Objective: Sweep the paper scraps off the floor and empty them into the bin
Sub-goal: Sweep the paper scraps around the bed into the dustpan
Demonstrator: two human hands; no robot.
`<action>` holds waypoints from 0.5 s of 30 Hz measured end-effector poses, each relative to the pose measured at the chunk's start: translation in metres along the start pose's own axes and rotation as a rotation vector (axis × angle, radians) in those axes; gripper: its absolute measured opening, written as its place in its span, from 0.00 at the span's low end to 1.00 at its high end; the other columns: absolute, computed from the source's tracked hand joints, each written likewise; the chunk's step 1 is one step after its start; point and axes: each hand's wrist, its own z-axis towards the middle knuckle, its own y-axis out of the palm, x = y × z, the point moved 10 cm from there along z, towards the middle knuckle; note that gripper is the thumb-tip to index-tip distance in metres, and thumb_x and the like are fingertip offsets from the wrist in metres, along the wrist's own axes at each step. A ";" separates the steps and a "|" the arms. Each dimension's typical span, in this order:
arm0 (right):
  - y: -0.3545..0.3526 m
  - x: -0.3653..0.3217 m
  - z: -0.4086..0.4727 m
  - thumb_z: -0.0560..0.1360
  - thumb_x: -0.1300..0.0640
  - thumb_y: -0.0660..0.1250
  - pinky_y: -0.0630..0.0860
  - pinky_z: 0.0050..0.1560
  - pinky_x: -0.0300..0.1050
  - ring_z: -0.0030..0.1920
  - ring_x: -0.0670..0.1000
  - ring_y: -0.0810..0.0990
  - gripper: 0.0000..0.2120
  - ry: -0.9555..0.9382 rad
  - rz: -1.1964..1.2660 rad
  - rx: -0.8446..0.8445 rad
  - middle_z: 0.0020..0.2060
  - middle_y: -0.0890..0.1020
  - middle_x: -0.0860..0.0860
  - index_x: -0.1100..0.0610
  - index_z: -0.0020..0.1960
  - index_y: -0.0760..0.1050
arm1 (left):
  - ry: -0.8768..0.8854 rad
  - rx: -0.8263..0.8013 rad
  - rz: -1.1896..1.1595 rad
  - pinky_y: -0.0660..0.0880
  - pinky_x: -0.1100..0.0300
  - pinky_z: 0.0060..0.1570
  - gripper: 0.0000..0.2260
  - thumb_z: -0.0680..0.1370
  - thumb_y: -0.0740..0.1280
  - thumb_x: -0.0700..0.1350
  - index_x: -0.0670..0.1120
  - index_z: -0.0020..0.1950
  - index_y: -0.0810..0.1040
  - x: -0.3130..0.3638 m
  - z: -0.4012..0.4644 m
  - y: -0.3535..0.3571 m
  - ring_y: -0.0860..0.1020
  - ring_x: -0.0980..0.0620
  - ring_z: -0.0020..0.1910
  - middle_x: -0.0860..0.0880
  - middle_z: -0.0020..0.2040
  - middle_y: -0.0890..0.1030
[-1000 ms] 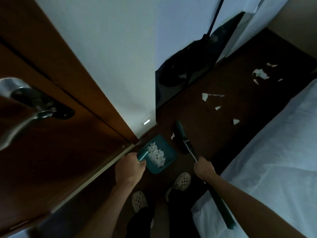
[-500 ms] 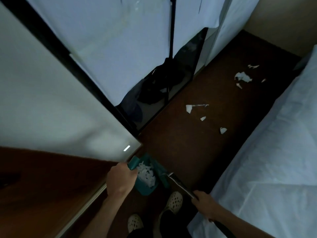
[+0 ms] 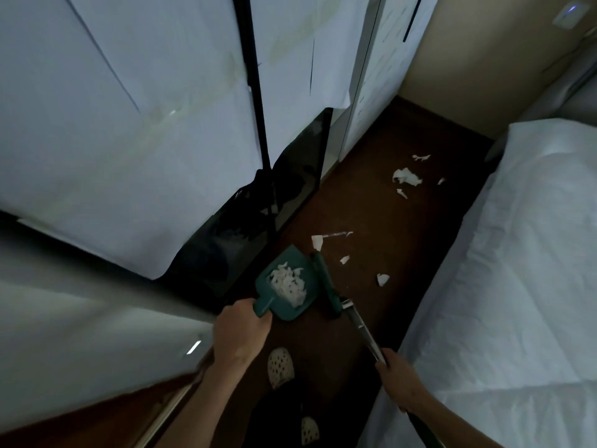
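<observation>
Two hands busy, mid-sweep: my left hand [image 3: 240, 331] grips the part-filled dustpan [image 3: 287, 284], right hand [image 3: 399, 379] grips the broom [image 3: 326, 286]; next, I judge, gather the paper scraps [image 3: 382, 279] farther along the floor [image 3: 403, 260].

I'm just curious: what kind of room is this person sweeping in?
Probably a bedroom: a bed with white sheets runs along the right, tall wardrobe doors stand on the left, with a narrow dark floor between.

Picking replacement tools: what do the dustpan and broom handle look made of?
Dustpan: likely molded plastic, matte teal, with a one-piece look. Broom handle: probably metal, since its upper shaft glints silver; the head looks like teal plastic.
</observation>
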 end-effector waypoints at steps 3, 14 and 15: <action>-0.036 -0.003 0.023 0.82 0.57 0.57 0.71 0.33 0.42 0.35 0.50 0.79 0.11 0.044 0.082 0.083 0.38 0.79 0.51 0.54 0.64 0.70 | 0.057 -0.024 -0.012 0.73 0.57 0.31 0.14 0.77 0.67 0.48 0.47 0.32 0.76 0.039 0.032 -0.001 0.77 0.52 0.27 0.51 0.27 0.76; -0.154 0.041 0.121 0.80 0.58 0.57 0.76 0.34 0.48 0.35 0.57 0.78 0.09 0.223 0.132 0.220 0.37 0.78 0.57 0.62 0.54 0.72 | 0.103 -0.110 0.149 0.77 0.54 0.30 0.12 0.76 0.68 0.49 0.49 0.32 0.77 0.126 0.097 0.050 0.77 0.53 0.26 0.51 0.27 0.77; -0.161 0.046 0.129 0.80 0.58 0.57 0.74 0.32 0.47 0.35 0.57 0.78 0.09 0.233 0.121 0.208 0.37 0.77 0.57 0.62 0.54 0.71 | 0.087 -0.117 0.162 0.76 0.55 0.29 0.12 0.75 0.68 0.49 0.49 0.32 0.76 0.133 0.098 0.056 0.77 0.54 0.25 0.51 0.27 0.77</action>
